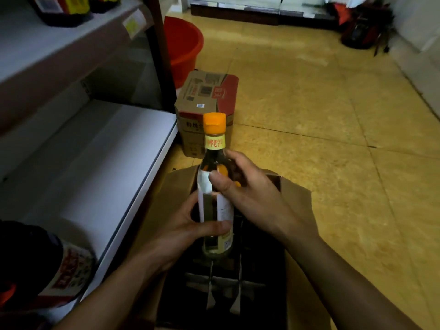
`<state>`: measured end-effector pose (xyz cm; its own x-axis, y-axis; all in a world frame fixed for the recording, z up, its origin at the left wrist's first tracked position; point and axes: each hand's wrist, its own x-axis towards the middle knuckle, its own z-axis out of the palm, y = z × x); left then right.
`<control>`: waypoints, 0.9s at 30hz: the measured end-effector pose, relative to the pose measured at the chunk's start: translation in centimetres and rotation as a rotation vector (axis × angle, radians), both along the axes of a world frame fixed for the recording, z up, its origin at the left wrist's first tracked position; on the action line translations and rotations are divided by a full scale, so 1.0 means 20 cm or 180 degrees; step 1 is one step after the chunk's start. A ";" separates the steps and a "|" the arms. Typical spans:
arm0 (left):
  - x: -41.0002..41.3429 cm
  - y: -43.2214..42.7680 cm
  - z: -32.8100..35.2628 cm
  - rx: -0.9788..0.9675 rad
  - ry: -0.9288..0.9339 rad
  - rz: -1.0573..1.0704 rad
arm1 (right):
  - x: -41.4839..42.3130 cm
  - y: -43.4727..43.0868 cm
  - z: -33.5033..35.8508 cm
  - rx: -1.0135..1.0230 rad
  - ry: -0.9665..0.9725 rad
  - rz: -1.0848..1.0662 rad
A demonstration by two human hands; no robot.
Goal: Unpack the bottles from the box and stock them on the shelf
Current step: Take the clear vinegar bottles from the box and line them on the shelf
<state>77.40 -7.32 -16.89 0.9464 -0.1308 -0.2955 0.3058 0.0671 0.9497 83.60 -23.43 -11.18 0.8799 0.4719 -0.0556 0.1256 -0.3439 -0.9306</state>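
Head view looks down on a bottle (pixel 225 207) held in both hands above the open box (pixel 296 210), over its far half and nearer its left edge than its right. The left hand (pixel 188 226) wraps the lower body, thumb laid across the label. The right hand (pixel 247 186) clasps the shoulder, thumb pressed on the front and fingers curled round the far side. The bottle looks like clear glass filled with pale liquid, so I judge it stiff, fairly heavy for its size, smooth where bare and likely to break if dropped on the tiled floor (pixel 321 103). The paper label should give the best friction. The body just under the shoulder seems the safest place to take hold, with a second hand low down as now. The cap (pixel 214 122) is too narrow to carry by. Its long axis runs near upright, with the orange cap up and leaning a little away from the person and the base down toward the cardboard dividers (pixel 237 282). The shelf (pixel 100 167) lies to the left, its front edge just beside the box.
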 end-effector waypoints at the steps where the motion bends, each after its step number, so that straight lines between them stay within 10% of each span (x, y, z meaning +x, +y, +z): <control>1: 0.00 -0.01 0.00 0.0098 -0.0087 0.0078 | -0.01 0.01 -0.02 -0.0047 0.0035 0.0016; 9: 0.01 -0.13 0.02 0.0653 -0.0398 0.0828 | 0.01 0.02 -0.03 0.0518 0.0398 -0.0292; 21: 0.04 -0.04 0.08 -0.0156 0.0335 -0.0296 | 0.05 0.03 -0.02 0.2381 0.1276 -0.0548; 27: 0.03 -0.10 0.04 -0.0164 -0.0049 0.0189 | 0.07 -0.02 -0.02 0.1886 0.1054 -0.0387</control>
